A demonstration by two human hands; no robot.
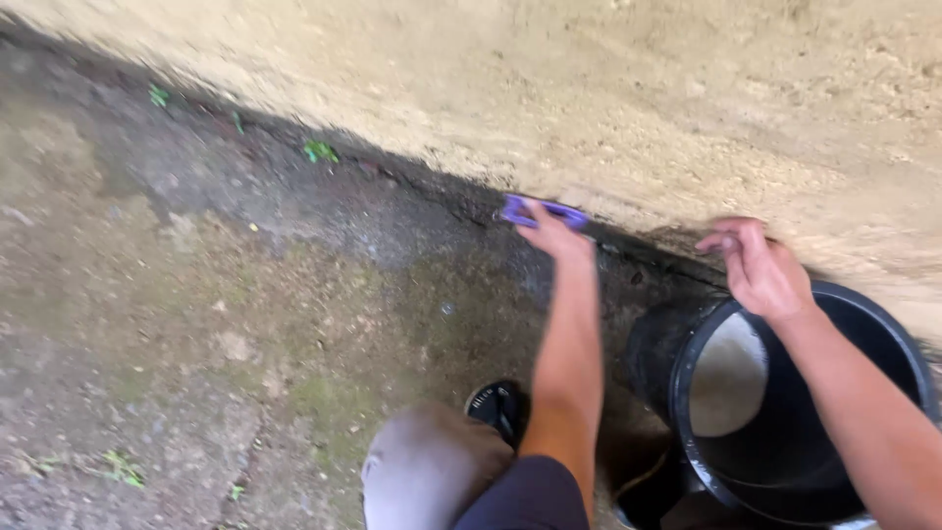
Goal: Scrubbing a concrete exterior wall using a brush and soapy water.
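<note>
Plastering looks in hand: left hand (pixel 551 234) grips a purple trowel (pixel 543 212) pressed to the wall's (pixel 638 98) foot, where it meets the ground (pixel 196 294). Right hand (pixel 756 267), fingers pinched, hovers over the bucket (pixel 888 329) rim. Next stroke likely needs steady pressure along that edge; open ground lies left.

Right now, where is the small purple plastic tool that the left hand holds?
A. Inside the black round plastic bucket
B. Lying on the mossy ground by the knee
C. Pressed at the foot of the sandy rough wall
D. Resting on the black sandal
C: the left hand holds the small purple plastic tool against the base of the sandy rough wall, apart from the black round plastic bucket.
</note>
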